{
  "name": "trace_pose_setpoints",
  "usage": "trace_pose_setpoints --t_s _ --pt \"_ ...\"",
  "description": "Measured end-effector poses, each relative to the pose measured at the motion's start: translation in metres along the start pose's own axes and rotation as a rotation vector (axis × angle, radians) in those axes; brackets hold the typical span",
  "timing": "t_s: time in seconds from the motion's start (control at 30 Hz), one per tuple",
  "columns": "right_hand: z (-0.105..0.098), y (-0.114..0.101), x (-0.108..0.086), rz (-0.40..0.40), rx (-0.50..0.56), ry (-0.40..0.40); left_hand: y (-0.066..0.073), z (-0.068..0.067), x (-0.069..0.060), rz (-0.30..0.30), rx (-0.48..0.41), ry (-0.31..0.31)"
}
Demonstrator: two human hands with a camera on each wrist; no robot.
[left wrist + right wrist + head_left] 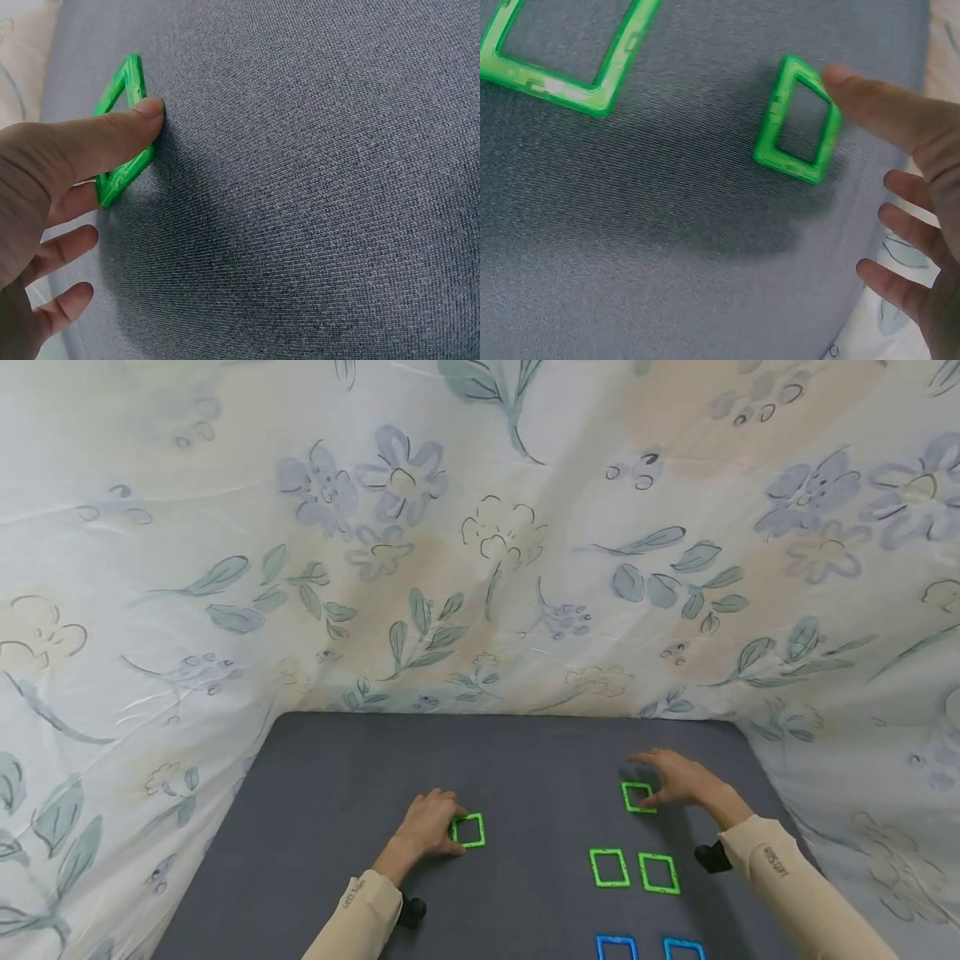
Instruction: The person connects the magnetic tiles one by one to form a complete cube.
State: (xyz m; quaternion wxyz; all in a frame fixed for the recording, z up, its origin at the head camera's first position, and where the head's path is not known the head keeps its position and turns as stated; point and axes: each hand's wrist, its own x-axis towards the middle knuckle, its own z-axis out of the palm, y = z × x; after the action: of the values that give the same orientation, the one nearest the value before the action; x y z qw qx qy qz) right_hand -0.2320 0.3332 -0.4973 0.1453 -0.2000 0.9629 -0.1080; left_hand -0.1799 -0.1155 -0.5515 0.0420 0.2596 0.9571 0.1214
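Note:
My left hand [429, 827] pinches a green square magnetic tile frame [482, 831] at its left side, left of the table's middle. In the left wrist view the thumb lies across the green tile [136, 79], the index finger is partly hidden behind it, and the other fingers are spread apart. Over at the right, my right hand [682, 778] hovers by another green square tile [625, 797]. The right wrist view shows the thumb tip overlapping a corner of that tile [774, 112], with the other fingers spread away; whether the thumb touches it I cannot tell.
Two more green square tiles, one left [594, 868] and one right [660, 891], lie side by side nearer me. Two blue tiles [617, 938] are cut off by the bottom edge. Floral fabric [495, 635] surrounds the dark grey table [337, 768] at the back and sides.

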Motion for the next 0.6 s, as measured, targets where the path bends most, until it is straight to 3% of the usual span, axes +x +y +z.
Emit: trace_pose_setpoints --t_s 0.2,0.6 --pt "0.011 0.004 0.006 0.016 -0.041 -0.094 0.003 0.002 0.003 -0.024 0.009 -0.027" --pt "0.02 0.015 0.021 0.0 -0.062 -0.151 0.004 -0.005 0.003 -0.052 -0.023 -0.028"
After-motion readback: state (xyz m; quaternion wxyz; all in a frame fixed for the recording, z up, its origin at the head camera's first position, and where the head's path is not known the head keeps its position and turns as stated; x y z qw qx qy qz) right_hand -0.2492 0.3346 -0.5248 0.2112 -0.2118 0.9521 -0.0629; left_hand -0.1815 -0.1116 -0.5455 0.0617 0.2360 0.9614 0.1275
